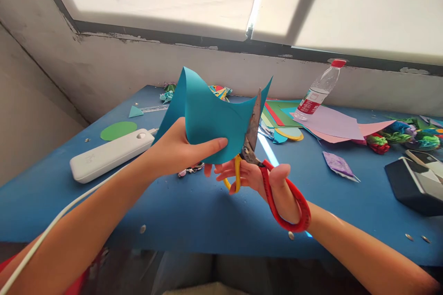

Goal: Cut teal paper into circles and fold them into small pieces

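Observation:
My left hand (180, 150) pinches a curled teal paper sheet (211, 117) above the blue table (194, 212), thumb on its front face. My right hand (273, 184) grips scissors (254, 147) with one red and one yellow handle. Their dark blades point up and sit in the right side of the sheet. Both hands are closed and nearly touch below the paper.
A white power strip (110, 154) with a cable lies at left beside a green paper oval (118, 130). Coloured sheets (332, 124), a plastic bottle (318, 90), a purple scrap (337, 164), crumpled paper balls (408, 136) and a dark box (413, 184) sit at right.

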Demonstrator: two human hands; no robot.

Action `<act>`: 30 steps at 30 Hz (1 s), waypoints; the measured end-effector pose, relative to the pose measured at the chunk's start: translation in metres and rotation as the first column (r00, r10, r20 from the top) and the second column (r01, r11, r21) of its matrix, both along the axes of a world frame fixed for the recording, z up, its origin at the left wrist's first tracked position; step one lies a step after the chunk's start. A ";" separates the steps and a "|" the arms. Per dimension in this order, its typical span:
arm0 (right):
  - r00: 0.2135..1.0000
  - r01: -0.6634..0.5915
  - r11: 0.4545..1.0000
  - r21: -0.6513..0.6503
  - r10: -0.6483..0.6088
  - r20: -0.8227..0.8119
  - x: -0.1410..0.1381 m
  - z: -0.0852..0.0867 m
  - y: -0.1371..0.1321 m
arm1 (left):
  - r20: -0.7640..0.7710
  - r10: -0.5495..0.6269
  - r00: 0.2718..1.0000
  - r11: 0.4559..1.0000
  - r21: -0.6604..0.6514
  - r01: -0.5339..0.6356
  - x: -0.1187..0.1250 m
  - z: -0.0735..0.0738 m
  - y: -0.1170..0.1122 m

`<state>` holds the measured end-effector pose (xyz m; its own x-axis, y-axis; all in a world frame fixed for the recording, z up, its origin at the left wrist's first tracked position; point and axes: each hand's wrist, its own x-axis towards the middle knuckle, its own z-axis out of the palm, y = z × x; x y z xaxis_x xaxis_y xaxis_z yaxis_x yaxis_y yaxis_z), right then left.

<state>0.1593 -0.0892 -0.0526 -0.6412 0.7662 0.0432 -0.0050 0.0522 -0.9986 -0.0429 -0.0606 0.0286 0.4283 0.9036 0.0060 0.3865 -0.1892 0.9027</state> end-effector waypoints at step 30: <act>0.994 0.026 0.997 -0.071 -0.034 -0.108 -0.012 0.009 -0.003 | -0.120 0.051 0.992 0.999 0.016 -0.049 0.002 -0.003 0.000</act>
